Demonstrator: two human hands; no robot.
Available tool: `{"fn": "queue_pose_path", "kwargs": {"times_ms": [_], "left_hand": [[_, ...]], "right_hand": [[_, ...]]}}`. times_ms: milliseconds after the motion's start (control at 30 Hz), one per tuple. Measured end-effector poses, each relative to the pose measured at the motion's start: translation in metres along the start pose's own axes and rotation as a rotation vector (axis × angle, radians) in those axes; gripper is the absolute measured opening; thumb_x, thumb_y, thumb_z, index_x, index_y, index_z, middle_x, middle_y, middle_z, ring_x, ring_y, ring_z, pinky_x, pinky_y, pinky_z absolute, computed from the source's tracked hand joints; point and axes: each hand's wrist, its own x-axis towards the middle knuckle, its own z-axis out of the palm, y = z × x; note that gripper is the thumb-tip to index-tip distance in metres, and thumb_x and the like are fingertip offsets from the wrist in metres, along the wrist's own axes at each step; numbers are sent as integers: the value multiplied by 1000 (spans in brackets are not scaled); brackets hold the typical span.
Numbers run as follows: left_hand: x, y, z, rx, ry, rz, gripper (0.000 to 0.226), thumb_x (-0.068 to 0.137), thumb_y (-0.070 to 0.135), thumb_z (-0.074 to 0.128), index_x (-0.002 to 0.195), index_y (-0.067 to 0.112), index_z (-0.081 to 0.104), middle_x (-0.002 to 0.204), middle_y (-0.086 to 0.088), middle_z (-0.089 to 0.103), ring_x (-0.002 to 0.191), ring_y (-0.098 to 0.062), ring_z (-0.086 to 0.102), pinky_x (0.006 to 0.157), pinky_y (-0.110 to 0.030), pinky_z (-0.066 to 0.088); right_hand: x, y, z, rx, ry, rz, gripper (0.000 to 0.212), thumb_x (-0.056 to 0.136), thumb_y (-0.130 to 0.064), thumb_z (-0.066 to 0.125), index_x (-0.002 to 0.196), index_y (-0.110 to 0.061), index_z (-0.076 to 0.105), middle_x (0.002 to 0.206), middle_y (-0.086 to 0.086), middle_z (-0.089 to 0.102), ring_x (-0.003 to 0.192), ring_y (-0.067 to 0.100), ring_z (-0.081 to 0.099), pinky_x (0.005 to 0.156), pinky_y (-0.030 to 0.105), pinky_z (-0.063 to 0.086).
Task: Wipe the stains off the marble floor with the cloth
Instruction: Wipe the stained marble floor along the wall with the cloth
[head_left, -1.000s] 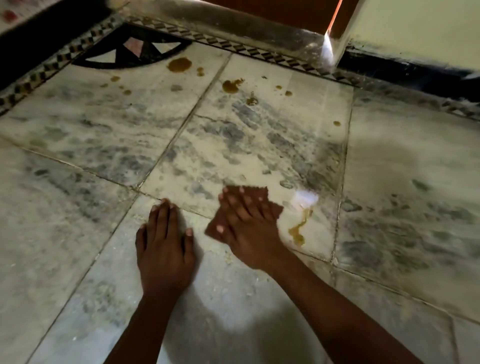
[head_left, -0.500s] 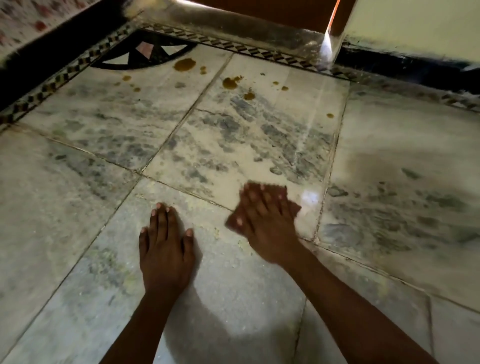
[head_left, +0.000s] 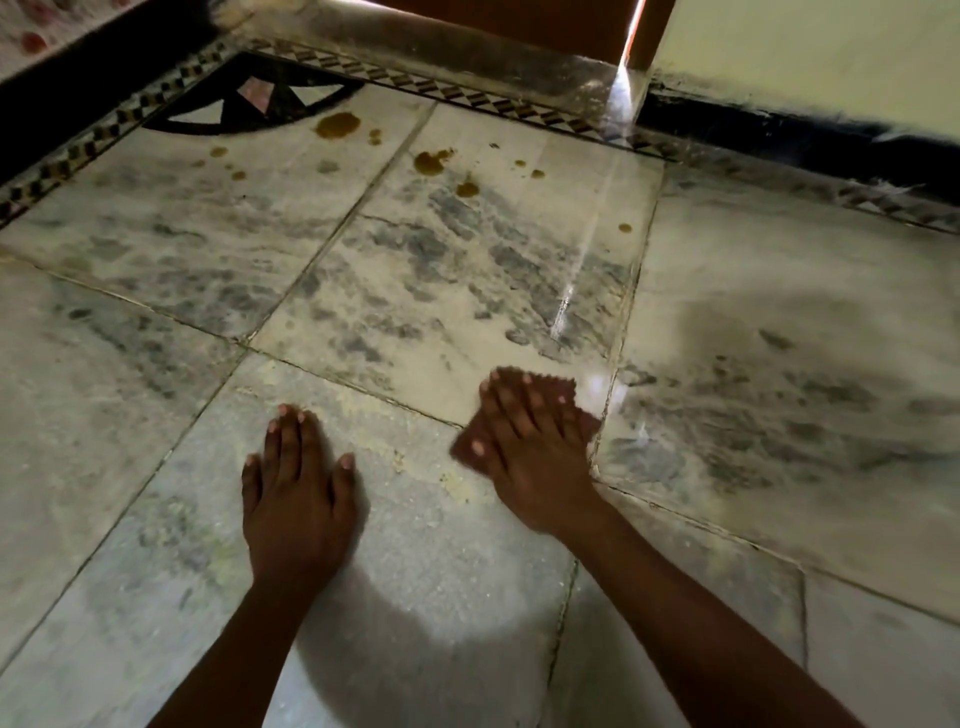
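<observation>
Here our right hand (head_left: 530, 457) presses the cloth (head_left: 558, 397) flat, fingers spread; left hand (head_left: 298, 499) rests open on the marble floor (head_left: 156, 415); stains (head_left: 337, 126) lie far off.

The marble floor (head_left: 156, 395) is laid in large grey-veined slabs, edged at the far side by a checkered inlay border (head_left: 467, 101) and a black fan-shaped motif (head_left: 249, 98). Brownish-yellow stains (head_left: 337, 126) are scattered on the far slabs, near the border. A brown cloth (head_left: 561, 389) is pressed flat on the floor under the right hand (head_left: 535, 462), while the left hand (head_left: 298, 499) is laid palm-down beside it
</observation>
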Motion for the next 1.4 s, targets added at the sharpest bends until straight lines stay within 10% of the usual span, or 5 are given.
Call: {"fn": "queue_pose_path", "kwargs": {"times_ms": [400, 567, 800, 1000, 1400], "left_hand": [[-2, 12, -5, -26, -77, -67, 84, 105, 60, 7, 172, 10, 10, 182, -10, 3, 169, -25, 3, 135, -54, 9], [7, 49, -6, -80, -133, 33, 88, 102, 70, 7, 173, 19, 1, 182, -1, -5, 168, -23, -8, 134, -52, -6], [62, 94, 26, -21, -116, 314, 73, 109, 59, 15, 173, 28, 2, 182, 4, -7, 168, -20, -7, 135, -51, 0], [75, 96, 33, -27, -23, 206, 75, 109, 56, 22, 173, 19, 10, 182, -2, 6, 169, -25, 4, 135, -52, 7], [74, 102, 29, -2, -3, 174, 77, 107, 53, 29, 170, 9, 24, 180, -9, 18, 166, -26, 19, 132, -55, 19]], "right_hand": [[44, 12, 0, 52, -29, 218, 70, 107, -55, 20, 170, -24, 22, 179, 0, 16, 166, 36, 8, 122, 52, -25], [-27, 40, -9, -39, 91, -135, 62, 108, -54, 38, 164, -27, 42, 171, -4, 39, 161, 25, 30, 128, 60, 24], [72, 81, 0, -15, 205, 355, 66, 105, -53, 32, 157, -18, 53, 162, 8, 53, 151, 44, 44, 125, 68, 22], [30, 57, -4, -63, 92, 23, 64, 108, -55, 36, 167, -28, 36, 174, -5, 33, 163, 25, 24, 128, 59, 22], [133, 93, -9, 29, -11, 354, 71, 108, -56, 14, 171, -24, 18, 180, 2, 12, 166, 36, 2, 130, 63, -5]]}}
